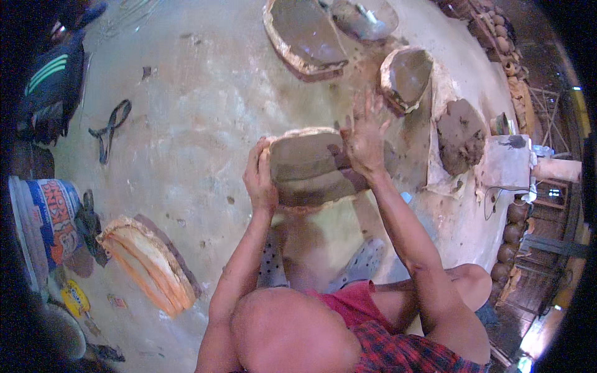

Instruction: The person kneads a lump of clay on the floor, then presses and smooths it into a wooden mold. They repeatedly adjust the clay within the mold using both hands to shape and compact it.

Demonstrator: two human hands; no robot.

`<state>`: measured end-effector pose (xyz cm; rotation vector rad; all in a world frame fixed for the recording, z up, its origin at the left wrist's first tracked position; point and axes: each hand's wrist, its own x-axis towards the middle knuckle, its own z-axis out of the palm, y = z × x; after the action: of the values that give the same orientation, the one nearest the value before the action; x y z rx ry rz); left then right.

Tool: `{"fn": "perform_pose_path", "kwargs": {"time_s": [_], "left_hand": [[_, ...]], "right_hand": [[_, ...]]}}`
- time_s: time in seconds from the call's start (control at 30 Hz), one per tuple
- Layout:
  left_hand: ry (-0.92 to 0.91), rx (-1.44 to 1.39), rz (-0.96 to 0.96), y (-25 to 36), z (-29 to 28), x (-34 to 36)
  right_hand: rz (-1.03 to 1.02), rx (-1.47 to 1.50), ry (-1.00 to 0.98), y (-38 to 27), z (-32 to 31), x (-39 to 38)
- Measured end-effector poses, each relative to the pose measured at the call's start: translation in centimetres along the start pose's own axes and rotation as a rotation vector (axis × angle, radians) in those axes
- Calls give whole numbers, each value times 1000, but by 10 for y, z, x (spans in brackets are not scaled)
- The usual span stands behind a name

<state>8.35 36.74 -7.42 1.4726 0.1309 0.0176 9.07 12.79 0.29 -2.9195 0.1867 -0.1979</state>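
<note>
Before me on the floor lies a pale-rimmed mold [305,132], apparently plaster, lined with dark grey-brown wet clay [311,180]. A ridge or step runs across the clay. At the mold's left edge, my left hand [260,180] grips the rim, thumb on the inner side. My right hand [365,133] is at the right edge, fingers stretched and spread upward, its palm against the clay and rim. That hand and its shadow hide part of the right rim. Just beyond its fingertips is a smaller clay-lined mold [407,74].
Farther off lie a large clay-lined mold [305,34] and a shallow basin [365,18]. A clay lump [460,137] rests on a pale sheet at right, near a whitish box [507,161]. At left are an orange-streaked mold [149,264], a bucket [46,217] and a dark strap loop [112,130].
</note>
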Motion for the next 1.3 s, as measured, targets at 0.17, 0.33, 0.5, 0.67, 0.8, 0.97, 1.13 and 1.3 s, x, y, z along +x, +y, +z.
{"fn": "perform_pose_path", "kwargs": {"time_s": [0.17, 0.33, 0.5, 0.67, 0.8, 0.97, 1.13, 1.3], "left_hand": [[12, -42, 3, -3, 2, -1], [5, -39, 16, -4, 1, -3], [-3, -67, -61, -8, -1, -3], [-6, -87, -41, -12, 0, -3], [-17, -129, -60, -9, -5, -2], [-63, -177, -51, -14, -5, 1], [-80, -110, 32, -26, -4, 0], [-60, -291, -96, -25, 1, 4]], "right_hand": [[-64, -57, -144, -38, 19, -26], [-6, 93, -120, -34, 40, -26], [-77, 58, -84, -60, 55, -33], [-12, 306, -61, -73, 44, -27], [-87, 149, -251, -112, 50, -29], [67, 456, -95, -99, 74, -39], [-21, 586, -10, -92, 89, -37], [-97, 451, 94, -126, 79, -22]]}}
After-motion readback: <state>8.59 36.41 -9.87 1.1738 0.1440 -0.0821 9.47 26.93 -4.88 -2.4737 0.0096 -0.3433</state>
